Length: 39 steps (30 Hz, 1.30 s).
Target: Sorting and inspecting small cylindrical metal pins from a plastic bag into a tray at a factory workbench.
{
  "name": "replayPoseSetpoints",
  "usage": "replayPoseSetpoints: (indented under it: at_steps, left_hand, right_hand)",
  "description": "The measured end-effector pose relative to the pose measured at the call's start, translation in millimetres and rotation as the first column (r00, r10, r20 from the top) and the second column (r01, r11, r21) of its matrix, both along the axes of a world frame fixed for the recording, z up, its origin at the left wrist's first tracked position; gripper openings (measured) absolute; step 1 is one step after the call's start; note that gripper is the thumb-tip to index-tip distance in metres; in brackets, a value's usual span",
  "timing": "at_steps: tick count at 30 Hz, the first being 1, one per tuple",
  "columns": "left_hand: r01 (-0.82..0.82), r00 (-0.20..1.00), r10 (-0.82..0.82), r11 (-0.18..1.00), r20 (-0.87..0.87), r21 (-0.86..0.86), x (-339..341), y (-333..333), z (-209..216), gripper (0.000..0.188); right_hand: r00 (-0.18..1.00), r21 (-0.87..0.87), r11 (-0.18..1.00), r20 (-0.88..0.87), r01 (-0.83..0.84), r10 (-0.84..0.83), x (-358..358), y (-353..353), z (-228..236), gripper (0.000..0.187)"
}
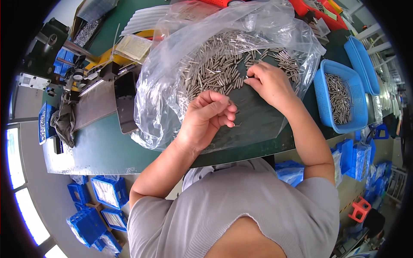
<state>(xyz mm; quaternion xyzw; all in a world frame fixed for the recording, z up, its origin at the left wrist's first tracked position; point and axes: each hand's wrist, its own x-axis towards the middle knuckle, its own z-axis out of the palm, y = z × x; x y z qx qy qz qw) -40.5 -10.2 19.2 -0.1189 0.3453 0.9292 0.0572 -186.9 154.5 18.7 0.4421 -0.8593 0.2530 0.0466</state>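
A heap of small grey metal pins (pixel 211 64) lies on a large clear plastic bag (pixel 159 86) spread over the green table. My left hand (pixel 202 118) is raised over the near side of the bag, palm turned inward and fingers curled closed. Thin wire-like bits show at its fingertips, too fine to name. At the right edge of the heap, my right hand (pixel 273 84) has thumb and forefinger drawn together in a pinch beside the loose pins. Whatever sits between those fingertips is too small to make out.
Right of the bag stands a blue perforated basket (pixel 320 86) holding more pins, with another blue basket (pixel 365 64) behind it. To the left are a dark phone-like slab (pixel 124 101), a metal fixture (pixel 77 75) and a grey cloth (pixel 64 122). Red bins (pixel 331 19) stand at the back.
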Motion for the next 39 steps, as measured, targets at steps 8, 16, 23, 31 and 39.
replayPoseSetpoints:
  at_steps: [8, 16, 23, 31, 39]
  left_hand:
    - [0.018, 0.999, -0.016, 0.997, -0.032, 0.069, 0, -2, -5, 0.007]
    - [0.063, 0.998, -0.062, 0.996, -0.012, 0.057, -1, 0, -3, 0.008]
    - [0.038, 0.999, -0.039, 0.998, 0.018, 0.051, 0, 1, -1, 0.006]
    - [0.042, 0.999, -0.041, 0.998, -0.011, 0.048, -1, -3, -5, 0.008]
    - [-0.024, 1.000, 0.024, 1.000, -0.015, 0.005, -2, -1, -5, 0.009]
  right_hand:
    - [0.945, -0.078, 0.989, 0.294, -0.128, 0.146, 8, 4, 8, 0.008]
    - [0.272, -0.462, 0.886, 0.858, 0.040, 0.436, 27, 0, 30, 0.009]
    - [0.349, -0.488, 0.873, 0.817, -0.005, 0.459, 29, -1, 29, 0.007]
    - [0.372, -0.474, 0.880, 0.813, -0.025, 0.448, 34, -7, 17, 0.005]
    - [0.081, -0.602, 0.650, 0.759, 0.463, 0.646, -3, 11, 20, 0.017]
